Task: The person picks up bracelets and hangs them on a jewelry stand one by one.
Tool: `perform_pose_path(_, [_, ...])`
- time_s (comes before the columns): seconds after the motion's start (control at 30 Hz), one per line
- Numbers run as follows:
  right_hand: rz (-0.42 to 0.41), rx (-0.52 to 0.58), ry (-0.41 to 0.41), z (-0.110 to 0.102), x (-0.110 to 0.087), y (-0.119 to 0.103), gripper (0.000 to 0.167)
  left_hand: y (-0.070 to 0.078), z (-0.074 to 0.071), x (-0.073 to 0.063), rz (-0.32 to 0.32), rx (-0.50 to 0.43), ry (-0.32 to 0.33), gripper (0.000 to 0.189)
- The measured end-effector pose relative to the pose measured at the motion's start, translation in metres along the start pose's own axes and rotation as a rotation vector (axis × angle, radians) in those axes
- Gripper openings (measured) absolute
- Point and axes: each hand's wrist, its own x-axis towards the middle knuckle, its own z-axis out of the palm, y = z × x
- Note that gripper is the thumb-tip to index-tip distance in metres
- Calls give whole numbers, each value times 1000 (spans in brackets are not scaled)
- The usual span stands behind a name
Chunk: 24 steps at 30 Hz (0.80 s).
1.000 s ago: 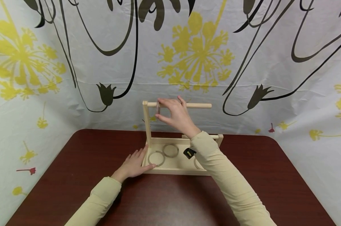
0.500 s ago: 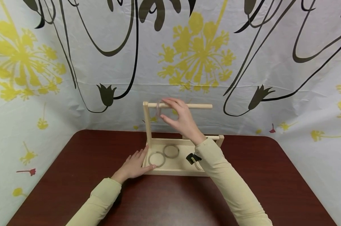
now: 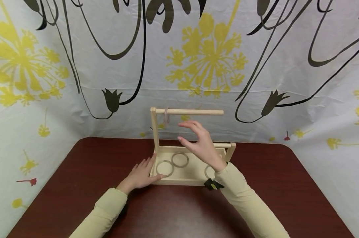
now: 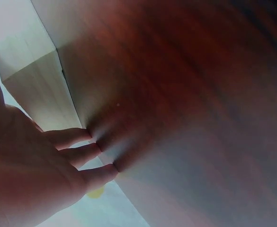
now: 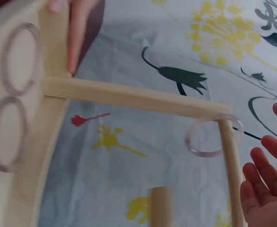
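**Clear ring (image 3: 166,119) hung on the upper rod (image 3: 194,112), neither hand gripping it**

The ring circled the rod near the tall post (image 3: 155,132) that carried it. The right hand (image 3: 201,142) was just below and to the right, apart from the ring, its fingers and thumb well parted and holding nothing. In the wooden tray (image 3: 194,170) beneath, a front ring (image 3: 157,168) and a back ring (image 3: 188,160) lay flat, side by side; a third ring (image 3: 205,172) was partly hidden by the right arm. The left hand (image 3: 140,175) rested against the tray's left front corner, fingers extended and spread, thumb over the front edge, curled around nothing. A lower rod (image 3: 222,145) met a shorter post (image 3: 231,152) at the right. The tray sat on a dark red surface (image 3: 167,211) before a flower-patterned cloth (image 3: 155,79).
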Motion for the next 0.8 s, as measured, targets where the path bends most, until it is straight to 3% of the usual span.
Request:
perform_pose_path(0.27, [118, 18, -60, -5, -48, 6, 37, 3, -2, 1, 4, 6, 1, 96])
perform_pose_path(0.57, [132, -69, -92, -14, -94, 23, 37, 3, 3, 0, 2, 7, -3, 96])
perform_pose_path(0.8, [177, -82, -115, -24, -115, 37, 33, 4, 1, -2, 6, -3, 10, 96])
